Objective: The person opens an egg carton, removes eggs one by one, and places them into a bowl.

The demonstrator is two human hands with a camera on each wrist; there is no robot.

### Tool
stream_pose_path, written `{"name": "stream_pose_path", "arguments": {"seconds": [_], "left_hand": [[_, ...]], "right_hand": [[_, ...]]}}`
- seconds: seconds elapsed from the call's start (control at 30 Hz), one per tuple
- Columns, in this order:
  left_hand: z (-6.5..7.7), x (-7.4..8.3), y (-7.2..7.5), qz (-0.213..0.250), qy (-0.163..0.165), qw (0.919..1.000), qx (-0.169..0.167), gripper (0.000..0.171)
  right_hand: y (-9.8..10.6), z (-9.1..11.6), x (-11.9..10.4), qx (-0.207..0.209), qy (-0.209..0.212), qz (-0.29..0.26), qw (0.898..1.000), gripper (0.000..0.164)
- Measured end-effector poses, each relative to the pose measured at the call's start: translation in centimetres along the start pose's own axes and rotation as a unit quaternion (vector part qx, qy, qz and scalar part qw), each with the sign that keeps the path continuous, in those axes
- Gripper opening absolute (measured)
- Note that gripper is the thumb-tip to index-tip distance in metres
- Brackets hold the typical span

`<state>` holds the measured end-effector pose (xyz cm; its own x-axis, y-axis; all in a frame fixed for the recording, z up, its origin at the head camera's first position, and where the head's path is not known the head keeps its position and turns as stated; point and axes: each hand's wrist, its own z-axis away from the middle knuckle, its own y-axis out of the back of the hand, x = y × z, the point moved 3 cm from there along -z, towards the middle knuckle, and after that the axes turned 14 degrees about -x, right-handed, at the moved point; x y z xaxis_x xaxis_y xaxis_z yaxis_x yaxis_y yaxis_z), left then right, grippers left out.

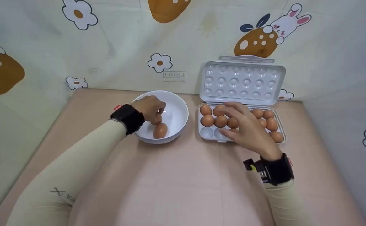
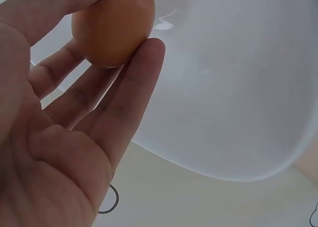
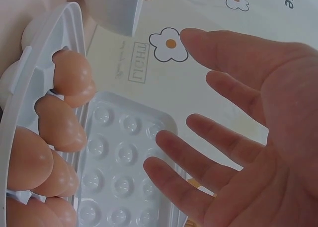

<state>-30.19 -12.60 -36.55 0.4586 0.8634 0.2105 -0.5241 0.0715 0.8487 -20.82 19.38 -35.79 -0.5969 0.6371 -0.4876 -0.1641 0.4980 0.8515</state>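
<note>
My left hand [image 1: 150,109] reaches into a white bowl [image 1: 181,125]. In the left wrist view, its thumb and fingers pinch a brown egg [image 2: 114,28]. Below that hand another brown egg [image 1: 160,130] lies in the bowl near its front wall. Over the egg carton [image 1: 201,138] hovers my right hand [image 1: 249,130], its fingers spread and holding nothing. Several brown eggs [image 3: 62,122] sit in the carton's cups, and the right hand hides some of them in the head view. Front-left cups [image 1: 207,133] hold no egg.
The carton's clear dimpled lid [image 1: 242,81] stands open against the patterned backdrop [image 1: 123,47]. A pinkish cloth [image 1: 176,182] covers the table under the bowl and carton. The bowl stands left of the carton, a narrow gap between them.
</note>
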Motion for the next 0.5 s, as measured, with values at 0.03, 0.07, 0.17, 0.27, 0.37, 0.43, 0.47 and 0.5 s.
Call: {"name": "stream_pose_path", "arguments": {"seconds": [0.03, 0.07, 0.17, 0.27, 0.37, 0.43, 0.47, 0.5], "left_hand": [[0.10, 0.00, -0.03, -0.002, 0.001, 1.0000, -0.003, 0.021], [0.18, 0.00, -0.05, -0.003, 0.002, 1.0000, -0.005, 0.021], [0.36, -0.06, -0.13, 0.002, 0.006, 0.9999, -0.011, 0.021], [0.54, -0.12, -0.21, 0.008, 0.014, 0.9996, -0.021, 0.019], [0.63, -0.14, -0.27, 0.009, 0.023, 0.9992, -0.031, 0.018], [0.71, -0.13, -0.31, 0.010, 0.028, 0.9989, -0.035, 0.017], [0.71, -0.13, -0.30, 0.010, 0.030, 0.9988, -0.036, 0.018], [0.74, -0.11, -0.30, 0.011, 0.031, 0.9987, -0.038, 0.018]], "right_hand": [[-0.01, 0.01, 0.00, 0.000, -0.001, 0.000, 1.000, 0.060], [-0.02, 0.00, -0.01, -0.001, -0.002, 0.000, 1.000, 0.060], [-0.01, -0.04, -0.03, -0.002, -0.001, 0.002, 1.000, 0.059], [0.00, -0.03, -0.01, -0.004, -0.005, 0.005, 1.000, 0.058], [-0.04, 0.01, 0.01, -0.006, -0.009, 0.009, 1.000, 0.058], [-0.06, 0.03, 0.03, -0.008, -0.011, 0.009, 1.000, 0.058], [-0.08, 0.04, 0.03, -0.008, -0.011, 0.008, 1.000, 0.058], [-0.08, 0.05, 0.03, -0.009, -0.011, 0.008, 1.000, 0.057]]}}
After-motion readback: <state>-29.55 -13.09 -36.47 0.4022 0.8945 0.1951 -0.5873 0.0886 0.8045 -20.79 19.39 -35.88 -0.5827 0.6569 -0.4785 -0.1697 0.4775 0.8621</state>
